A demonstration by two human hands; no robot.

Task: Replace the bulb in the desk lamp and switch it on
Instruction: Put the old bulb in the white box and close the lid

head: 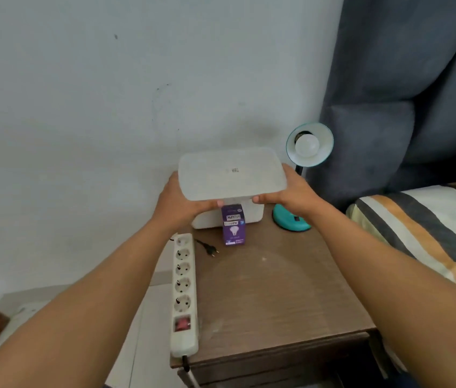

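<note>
While both hands, left (178, 200) and right (291, 196), grip the frosted white plastic lid (232, 175), the purple cardboard bulb box (234, 226) just below awaits picking up next.

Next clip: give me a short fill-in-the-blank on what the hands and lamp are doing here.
1. Both hands, left hand and right hand, hold the translucent white plastic lid above the white ___.
2. The purple cardboard bulb box stands on the brown wooden ___.
3. The black plug lies ___ the white power strip.

Missing: container; nightstand; beside
</note>
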